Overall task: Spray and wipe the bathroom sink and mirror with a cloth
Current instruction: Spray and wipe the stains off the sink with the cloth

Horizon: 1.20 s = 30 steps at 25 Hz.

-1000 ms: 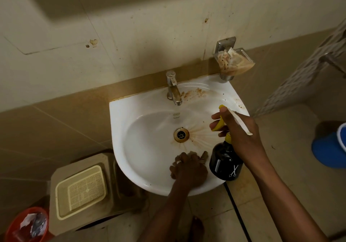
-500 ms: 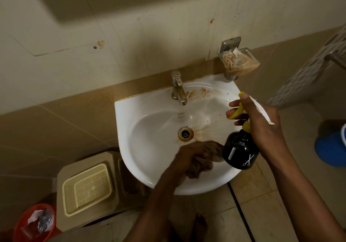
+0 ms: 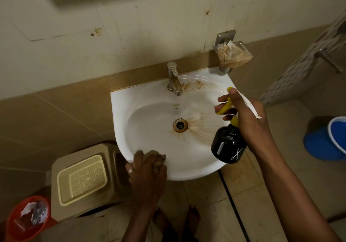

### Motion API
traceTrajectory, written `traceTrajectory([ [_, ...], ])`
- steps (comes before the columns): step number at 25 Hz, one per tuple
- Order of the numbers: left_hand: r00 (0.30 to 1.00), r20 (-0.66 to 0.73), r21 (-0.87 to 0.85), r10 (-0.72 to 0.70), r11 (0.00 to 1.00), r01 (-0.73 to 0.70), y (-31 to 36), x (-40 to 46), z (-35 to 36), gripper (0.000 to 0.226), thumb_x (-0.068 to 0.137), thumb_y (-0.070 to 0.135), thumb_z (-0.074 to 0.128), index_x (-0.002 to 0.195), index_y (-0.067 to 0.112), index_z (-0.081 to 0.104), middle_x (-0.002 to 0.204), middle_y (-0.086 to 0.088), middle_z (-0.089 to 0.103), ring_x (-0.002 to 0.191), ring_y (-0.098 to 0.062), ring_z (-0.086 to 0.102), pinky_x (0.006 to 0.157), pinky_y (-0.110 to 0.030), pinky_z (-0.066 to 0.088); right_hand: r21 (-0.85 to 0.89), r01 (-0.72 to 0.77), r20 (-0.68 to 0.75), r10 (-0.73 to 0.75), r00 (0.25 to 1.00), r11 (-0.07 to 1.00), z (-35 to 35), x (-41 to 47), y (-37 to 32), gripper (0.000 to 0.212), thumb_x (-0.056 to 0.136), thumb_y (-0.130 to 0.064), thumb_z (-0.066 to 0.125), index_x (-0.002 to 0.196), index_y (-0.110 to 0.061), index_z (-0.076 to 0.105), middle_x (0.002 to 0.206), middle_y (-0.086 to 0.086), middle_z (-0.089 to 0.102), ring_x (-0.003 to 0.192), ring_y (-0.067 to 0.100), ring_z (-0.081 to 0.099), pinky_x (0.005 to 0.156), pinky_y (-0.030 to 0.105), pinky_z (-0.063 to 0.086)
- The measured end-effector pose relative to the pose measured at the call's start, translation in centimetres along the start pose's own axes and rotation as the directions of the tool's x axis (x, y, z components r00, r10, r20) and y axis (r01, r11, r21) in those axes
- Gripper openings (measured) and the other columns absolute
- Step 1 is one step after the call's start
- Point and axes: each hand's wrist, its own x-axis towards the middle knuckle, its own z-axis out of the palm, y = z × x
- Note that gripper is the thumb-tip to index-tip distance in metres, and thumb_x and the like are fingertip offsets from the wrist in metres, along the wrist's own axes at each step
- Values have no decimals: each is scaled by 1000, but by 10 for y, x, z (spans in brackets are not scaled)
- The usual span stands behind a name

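A white wall-mounted sink (image 3: pixel 149 114) has brown stains fanning right from its drain (image 3: pixel 180 125) and rusty specks beside the metal tap (image 3: pixel 174 79). My left hand (image 3: pixel 147 168) presses a crumpled brown cloth (image 3: pixel 156 157) onto the sink's front left rim. My right hand (image 3: pixel 247 116) holds a black spray bottle (image 3: pixel 227 146) with a yellow trigger over the sink's right edge, fingers on the trigger. No mirror is in view.
A stained soap holder (image 3: pixel 232 54) hangs on the wall right of the tap. Below the sink at left stands a beige bin with a mesh tray (image 3: pixel 82 179), and a red waste bucket (image 3: pixel 28 217). A blue bucket (image 3: pixel 327 138) stands on the floor at right.
My left hand slid the cloth from the front middle of the basin leftward to the front left rim. The right hand with the bottle stayed over the sink's right side.
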Motion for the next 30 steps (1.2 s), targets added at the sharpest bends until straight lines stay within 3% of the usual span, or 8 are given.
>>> traceTrajectory([
  [4, 995, 98, -53, -1, 999, 6, 58, -45, 24, 33, 85, 33, 64, 118, 36, 59, 127, 9, 43, 107, -17, 32, 85, -33, 34, -7, -27, -77, 26, 997, 1000, -31, -6, -3, 46, 104, -45, 55, 83, -10, 77, 85, 5, 81, 83, 29, 76, 73, 34, 58],
  [11, 860, 510, 51, -8, 998, -21, 141, -43, 65, 58, 92, 36, 51, 145, 25, 28, 143, -10, 25, 132, -38, 35, 102, -50, 45, -33, -21, -142, 16, 990, 999, -55, -15, -2, 46, 104, -44, 54, 87, -9, 78, 83, 7, 81, 74, 15, 73, 75, 37, 60],
  [17, 757, 653, -97, 26, 994, 50, 202, -23, 72, 48, 91, 25, 59, 134, 28, 40, 139, -7, 31, 134, -35, 32, 103, -47, 40, -33, -17, -182, 11, 983, 999, -61, -16, -6, 48, 103, -48, 54, 80, -11, 77, 81, 1, 81, 77, 16, 74, 81, 44, 61],
  [20, 718, 693, -451, 65, 817, 360, 178, 7, 43, 22, 93, 28, 57, 113, 21, 63, 95, -1, 62, 80, -7, 68, 66, -22, 55, -27, -19, -184, 13, 983, 999, -60, -20, -7, 50, 103, -50, 52, 86, -10, 77, 83, -1, 81, 79, 14, 73, 82, 41, 61],
  [23, 865, 494, -529, 85, 819, 222, 116, 53, 5, 33, 83, 41, 59, 107, 24, 74, 79, -3, 69, 60, -14, 65, 51, -29, 55, -20, -42, -178, 38, 983, 999, -54, -22, -5, 50, 104, -47, 50, 91, -7, 77, 79, -4, 80, 74, 7, 71, 78, 33, 59],
  [26, 912, 402, 31, 84, 994, -105, 42, 95, -17, 43, 82, 58, 58, 113, 30, 68, 114, -7, 61, 103, -31, 63, 81, -49, 58, -26, -55, -163, 50, 985, 998, -44, -22, 3, 49, 104, -48, 51, 96, -8, 78, 82, 4, 80, 72, 7, 71, 78, 34, 59],
  [28, 940, 316, 499, 129, 820, -280, 5, 97, -11, 34, 86, 41, 62, 113, 21, 68, 121, -13, 56, 112, -42, 54, 91, -54, 47, -28, -63, -145, 58, 988, 998, -38, -25, 8, 47, 104, -50, 52, 97, -12, 79, 85, 8, 80, 74, 11, 71, 77, 34, 59],
  [30, 926, 336, 579, 171, 738, -347, 0, 85, 2, 36, 81, 34, 61, 109, 14, 70, 117, -18, 59, 106, -45, 57, 86, -53, 45, -15, -72, -135, 70, 988, 997, -36, -25, 13, 44, 104, -49, 52, 96, -15, 79, 85, 9, 80, 75, 15, 72, 77, 35, 59],
])
